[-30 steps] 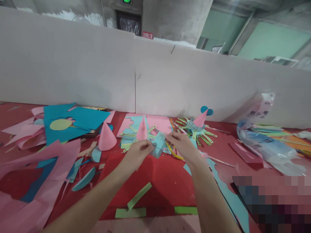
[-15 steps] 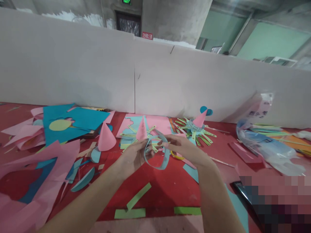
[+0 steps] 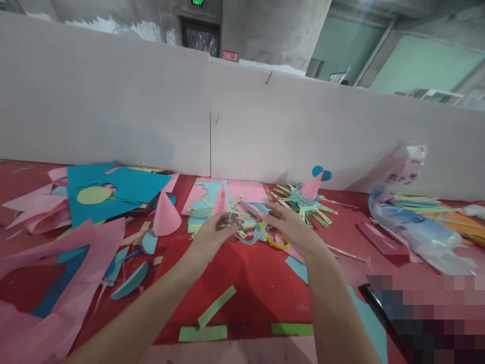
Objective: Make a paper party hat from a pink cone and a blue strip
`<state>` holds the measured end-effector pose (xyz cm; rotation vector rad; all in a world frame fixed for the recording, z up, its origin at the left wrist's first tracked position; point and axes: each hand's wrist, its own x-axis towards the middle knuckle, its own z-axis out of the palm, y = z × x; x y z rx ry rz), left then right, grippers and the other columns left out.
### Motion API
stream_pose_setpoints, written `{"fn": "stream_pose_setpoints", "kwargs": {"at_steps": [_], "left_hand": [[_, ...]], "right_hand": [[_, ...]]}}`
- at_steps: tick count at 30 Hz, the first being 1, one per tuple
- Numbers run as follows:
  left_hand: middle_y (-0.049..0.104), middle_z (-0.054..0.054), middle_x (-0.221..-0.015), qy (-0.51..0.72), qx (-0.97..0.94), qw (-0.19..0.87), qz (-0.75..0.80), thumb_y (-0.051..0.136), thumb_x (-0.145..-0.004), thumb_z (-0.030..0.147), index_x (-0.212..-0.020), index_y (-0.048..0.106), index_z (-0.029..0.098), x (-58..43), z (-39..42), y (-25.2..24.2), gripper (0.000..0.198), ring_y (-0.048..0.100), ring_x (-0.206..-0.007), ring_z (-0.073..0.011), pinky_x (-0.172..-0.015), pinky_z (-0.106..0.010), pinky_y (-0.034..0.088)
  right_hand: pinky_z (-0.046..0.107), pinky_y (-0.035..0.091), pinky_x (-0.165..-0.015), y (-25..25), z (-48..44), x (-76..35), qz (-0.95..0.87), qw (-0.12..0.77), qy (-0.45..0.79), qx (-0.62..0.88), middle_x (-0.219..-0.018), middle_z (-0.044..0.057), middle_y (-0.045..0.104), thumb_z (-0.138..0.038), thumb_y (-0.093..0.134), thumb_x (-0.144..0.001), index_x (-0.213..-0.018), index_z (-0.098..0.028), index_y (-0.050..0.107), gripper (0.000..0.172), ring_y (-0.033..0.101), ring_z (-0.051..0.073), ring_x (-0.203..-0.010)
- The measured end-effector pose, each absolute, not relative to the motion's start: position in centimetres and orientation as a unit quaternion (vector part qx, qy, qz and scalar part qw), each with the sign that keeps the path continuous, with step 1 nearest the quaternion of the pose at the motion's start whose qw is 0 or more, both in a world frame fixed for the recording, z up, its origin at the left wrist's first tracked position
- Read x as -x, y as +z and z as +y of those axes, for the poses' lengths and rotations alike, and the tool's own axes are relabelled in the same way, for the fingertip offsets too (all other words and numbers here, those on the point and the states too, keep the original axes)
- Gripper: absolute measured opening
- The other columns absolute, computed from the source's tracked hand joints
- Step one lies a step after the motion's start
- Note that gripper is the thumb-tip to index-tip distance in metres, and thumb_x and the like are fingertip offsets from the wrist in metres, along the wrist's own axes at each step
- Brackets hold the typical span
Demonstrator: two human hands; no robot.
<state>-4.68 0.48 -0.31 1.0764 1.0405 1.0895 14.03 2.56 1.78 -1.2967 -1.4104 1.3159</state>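
A light blue paper strip (image 3: 261, 232), bent into a loop, is between my hands above the middle of the table. My left hand (image 3: 215, 233) is closed on its left side, and my right hand (image 3: 286, 222) pinches its right side; the fingertips are partly blurred. Just behind the left fingers stands a pink paper cone (image 3: 221, 201) with green printed strips (image 3: 196, 210) spread around it. Yellow-handled scissors (image 3: 280, 242) lie under my right hand, their blades hidden.
A finished-looking cone figure (image 3: 311, 189) with green strips stands at right rear, near a plastic bag (image 3: 435, 237). Another pink cone (image 3: 165, 217), blue sheets (image 3: 125, 184) and pink scraps (image 3: 87, 263) lie left. Green strips (image 3: 202, 333) lie in front. A white partition (image 3: 242, 116) stands behind.
Both hands have lowered and tilted the light blue strip away from me; its round loop now looks flatter and sits lower behind the fingers. The scissors' yellow handles show more.
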Motion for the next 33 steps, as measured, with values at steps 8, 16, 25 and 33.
{"fn": "stream_pose_setpoints", "kwargs": {"at_steps": [8,16,25,33], "left_hand": [[0.064,-0.009,-0.101,0.502,-0.434,0.592,0.457,0.061,-0.074,0.032,-0.100,0.056,0.016,5.3,0.7,0.3,0.031,0.060,-0.095,-0.0201,-0.082,-0.032,0.048],[0.063,-0.008,-0.104,0.517,-0.457,0.586,0.425,0.059,-0.074,0.032,-0.101,0.056,0.017,6.3,1.5,-0.4,0.031,0.058,-0.100,-0.0200,-0.086,-0.034,0.047],[0.054,-0.006,-0.123,0.452,-0.602,0.474,0.457,0.056,-0.072,0.025,-0.112,0.051,0.022,7.2,2.0,0.2,0.041,0.048,-0.115,-0.0216,-0.092,-0.037,0.041],[0.054,-0.002,-0.123,0.450,-0.669,0.388,0.446,0.055,-0.068,0.016,-0.110,0.052,0.025,7.8,2.3,0.4,0.043,0.047,-0.115,-0.0185,-0.099,-0.037,0.036]], "right_hand": [[0.021,0.036,-0.045,2.6,2.2,-14.4,-0.574,0.380,0.498,0.528,-0.067,-0.002,0.053,-0.039,0.065,-0.069,-0.110,-0.021,0.057,0.045,0.049,0.008,-0.051],[0.019,0.036,-0.043,2.6,2.2,-14.9,-0.545,0.387,0.513,0.539,-0.072,-0.002,0.054,-0.037,0.066,-0.068,-0.107,-0.022,0.058,0.043,0.043,0.005,-0.049],[0.023,0.044,-0.062,2.4,2.4,-15.9,-0.598,0.384,0.460,0.533,-0.101,0.004,0.058,-0.029,0.067,-0.067,-0.108,-0.024,0.058,0.043,0.055,0.011,-0.076],[0.026,0.046,-0.067,2.0,2.7,-16.1,-0.623,0.411,0.439,0.501,-0.100,0.003,0.061,-0.024,0.067,-0.066,-0.097,-0.024,0.061,0.032,0.056,0.013,-0.076]]}}
